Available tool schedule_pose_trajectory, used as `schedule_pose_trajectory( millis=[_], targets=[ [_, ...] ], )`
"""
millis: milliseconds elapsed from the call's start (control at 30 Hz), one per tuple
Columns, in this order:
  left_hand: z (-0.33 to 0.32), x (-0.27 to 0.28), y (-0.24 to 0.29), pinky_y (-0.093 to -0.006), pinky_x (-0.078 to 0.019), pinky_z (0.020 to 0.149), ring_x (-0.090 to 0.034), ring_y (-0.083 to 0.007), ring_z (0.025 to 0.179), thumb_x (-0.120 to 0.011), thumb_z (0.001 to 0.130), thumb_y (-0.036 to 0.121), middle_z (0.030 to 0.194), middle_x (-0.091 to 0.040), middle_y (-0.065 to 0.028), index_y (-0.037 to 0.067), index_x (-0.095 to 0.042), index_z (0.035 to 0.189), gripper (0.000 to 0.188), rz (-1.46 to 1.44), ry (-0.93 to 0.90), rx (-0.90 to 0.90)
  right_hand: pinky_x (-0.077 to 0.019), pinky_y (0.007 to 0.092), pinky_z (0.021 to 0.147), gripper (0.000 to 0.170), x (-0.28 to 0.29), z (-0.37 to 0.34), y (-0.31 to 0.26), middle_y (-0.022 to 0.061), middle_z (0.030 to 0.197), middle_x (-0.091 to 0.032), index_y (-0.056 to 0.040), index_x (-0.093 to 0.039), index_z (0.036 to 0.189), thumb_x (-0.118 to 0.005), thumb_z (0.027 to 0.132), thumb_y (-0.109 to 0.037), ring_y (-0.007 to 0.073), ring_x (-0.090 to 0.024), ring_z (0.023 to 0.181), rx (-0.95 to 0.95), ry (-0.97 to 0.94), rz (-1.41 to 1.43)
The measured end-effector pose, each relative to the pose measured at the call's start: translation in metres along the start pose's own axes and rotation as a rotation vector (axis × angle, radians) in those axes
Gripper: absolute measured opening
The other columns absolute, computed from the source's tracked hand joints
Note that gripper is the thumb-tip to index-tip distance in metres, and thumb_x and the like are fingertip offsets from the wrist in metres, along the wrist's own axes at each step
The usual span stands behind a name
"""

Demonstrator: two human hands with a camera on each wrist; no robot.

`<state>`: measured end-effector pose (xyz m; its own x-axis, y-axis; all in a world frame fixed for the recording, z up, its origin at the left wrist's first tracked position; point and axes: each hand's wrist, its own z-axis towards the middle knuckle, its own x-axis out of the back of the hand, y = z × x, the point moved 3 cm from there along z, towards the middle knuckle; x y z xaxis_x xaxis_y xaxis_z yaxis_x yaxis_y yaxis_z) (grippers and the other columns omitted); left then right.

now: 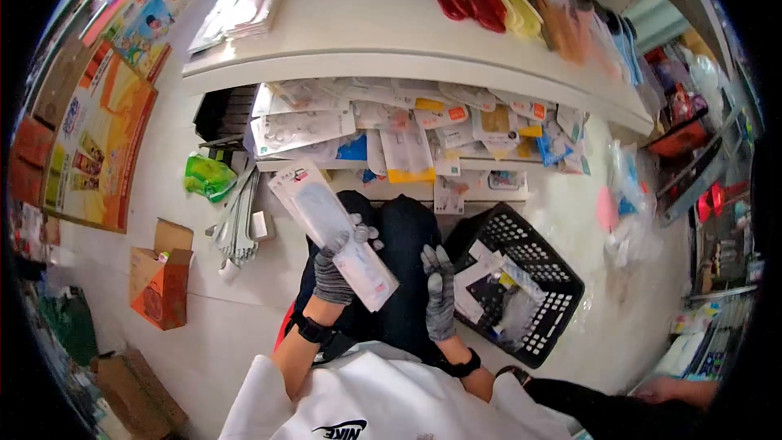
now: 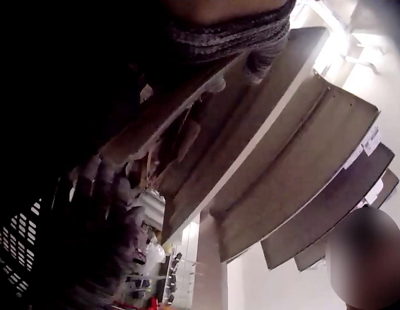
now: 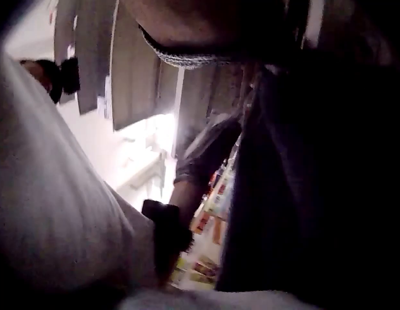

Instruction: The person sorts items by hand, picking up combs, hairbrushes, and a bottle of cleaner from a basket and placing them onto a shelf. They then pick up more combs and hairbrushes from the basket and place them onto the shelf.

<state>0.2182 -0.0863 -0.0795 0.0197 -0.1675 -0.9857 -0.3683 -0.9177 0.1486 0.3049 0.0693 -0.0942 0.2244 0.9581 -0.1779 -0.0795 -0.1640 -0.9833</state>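
Note:
In the head view the left hand (image 1: 338, 270), in a grey striped glove, grips a stack of long flat packets (image 1: 319, 216) above the left thigh, its fingers curled round the edge. The right hand (image 1: 439, 293), gloved alike, rests on the right thigh with fingers relaxed and nothing in them. Beside it stands a black basket (image 1: 557, 283) with several flat packages (image 1: 479, 283) inside. In the left wrist view the gloved left hand is dark at the top. The right wrist view shows the left arm with its dark wristband (image 3: 162, 223).
A white shelf (image 1: 350, 24) crosses ahead, with packets piled on the level below (image 1: 305, 129). Red-handled items (image 1: 481, 0) lie on top. On the floor at left are a green bag (image 1: 209, 177), grey strips (image 1: 236, 220) and an open orange box (image 1: 160, 289).

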Motion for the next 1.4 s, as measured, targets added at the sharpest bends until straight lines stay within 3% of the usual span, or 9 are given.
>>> schedule_pose_trajectory(
  millis=[333, 533, 700, 800, 1000, 1100, 1167, 1200, 1400],
  targets=[
    [-0.009, -0.006, -0.060, -0.0329, -0.0402, 0.074, -0.047, -0.0217, 0.083, -0.059, 0.069, 0.017, 0.094, -0.047, -0.0076, 0.005, -0.032, 0.119, 0.058, 0.043, 0.172, 0.215, -0.0319, 0.0344, 0.095, 0.043, 0.001, 0.029, 0.000, 0.0139, 0.120, -0.044, 0.0008, -0.036, 0.120, -0.040, 0.090, -0.029, 0.0213, -0.044, 0.108, -0.036, 0.087, 0.385],
    [0.007, -0.004, -0.035, -0.0330, -0.0425, 0.058, -0.047, -0.0174, 0.069, -0.058, 0.072, 0.018, 0.089, -0.045, -0.0059, 0.003, -0.030, 0.122, 0.060, 0.284, 0.215, 0.166, -0.0463, 0.0370, 0.078, 0.034, 0.196, 0.078, 0.135, 0.0146, 0.099, -0.058, -0.0010, -0.052, 0.106, -0.044, 0.088, -0.029, 0.0237, -0.056, 0.091, -0.577, -0.009, 0.536],
    [0.014, -0.001, -0.043, -0.0352, -0.0432, 0.054, -0.050, -0.0191, 0.066, -0.059, 0.072, 0.018, 0.086, -0.045, -0.0068, 0.003, -0.030, 0.122, 0.059, 0.344, 0.208, 0.208, -0.0422, 0.0402, 0.080, 0.049, 0.339, 0.035, 0.287, 0.0163, 0.110, -0.054, 0.0015, -0.052, 0.107, -0.048, 0.082, -0.041, 0.0294, -0.052, 0.098, -1.054, 0.205, -0.990],
    [0.016, -0.003, -0.048, -0.0369, -0.0437, 0.052, -0.051, -0.0207, 0.063, -0.059, 0.072, 0.018, 0.083, -0.047, -0.0072, 0.003, -0.031, 0.121, 0.059, 0.352, 0.283, 0.176, -0.0434, 0.0414, 0.069, 0.059, 0.351, -0.022, 0.340, 0.0267, 0.079, -0.058, 0.0050, -0.058, 0.088, -0.058, 0.068, -0.051, 0.0359, -0.057, 0.071, -0.947, 0.457, -0.885],
    [0.022, -0.003, -0.045, -0.0382, -0.0439, 0.052, -0.051, -0.0217, 0.062, -0.059, 0.071, 0.018, 0.080, -0.048, -0.0071, 0.004, -0.032, 0.121, 0.058, 0.457, 0.358, 0.220, -0.0425, 0.0388, 0.076, 0.067, 0.349, -0.030, 0.377, 0.0235, 0.099, -0.057, 0.0057, -0.057, 0.093, -0.066, 0.060, -0.051, 0.0346, -0.053, 0.093, -1.079, 0.643, -1.027],
    [0.022, -0.002, -0.047, -0.0388, -0.0443, 0.052, -0.051, -0.0221, 0.061, -0.060, 0.070, 0.019, 0.078, -0.048, -0.0070, 0.005, -0.032, 0.120, 0.058, 0.441, 0.373, 0.247, -0.0453, 0.0363, 0.068, 0.051, 0.364, -0.040, 0.384, 0.0180, 0.098, -0.058, 0.0012, -0.056, 0.098, -0.068, 0.064, -0.035, 0.0285, -0.056, 0.088, -0.816, 0.722, -0.337],
    [0.023, -0.002, -0.049, -0.0393, -0.0449, 0.052, -0.052, -0.0223, 0.060, -0.060, 0.070, 0.021, 0.075, -0.048, -0.0070, 0.005, -0.033, 0.119, 0.058, 0.392, 0.392, 0.255, -0.0427, 0.0372, 0.067, 0.038, 0.386, -0.035, 0.410, 0.0151, 0.085, -0.060, -0.0026, -0.056, 0.101, -0.046, 0.082, -0.034, 0.0253, -0.057, 0.077, -0.946, 0.414, -1.117],
    [0.023, -0.003, -0.049, -0.0395, -0.0451, 0.052, -0.052, -0.0223, 0.061, -0.060, 0.070, 0.022, 0.075, -0.048, -0.0070, 0.005, -0.033, 0.119, 0.058, 0.379, 0.384, 0.259, -0.0429, 0.0387, 0.066, 0.037, 0.362, -0.018, 0.358, 0.0151, 0.085, -0.059, -0.0016, -0.055, 0.102, -0.048, 0.081, -0.031, 0.0282, -0.055, 0.076, -0.944, 0.606, -0.567],
    [0.018, 0.003, -0.046, -0.0401, -0.0458, 0.057, -0.053, -0.0222, 0.065, -0.061, 0.068, 0.024, 0.080, -0.049, -0.0074, 0.005, -0.033, 0.120, 0.062, 0.298, 0.230, 0.267, -0.0412, 0.0446, 0.066, 0.046, 0.337, -0.002, 0.279, 0.0230, 0.091, -0.052, 0.0011, -0.051, 0.100, -0.047, 0.082, -0.041, 0.0383, -0.050, 0.083, -0.518, 0.031, -0.871]
  ],
)
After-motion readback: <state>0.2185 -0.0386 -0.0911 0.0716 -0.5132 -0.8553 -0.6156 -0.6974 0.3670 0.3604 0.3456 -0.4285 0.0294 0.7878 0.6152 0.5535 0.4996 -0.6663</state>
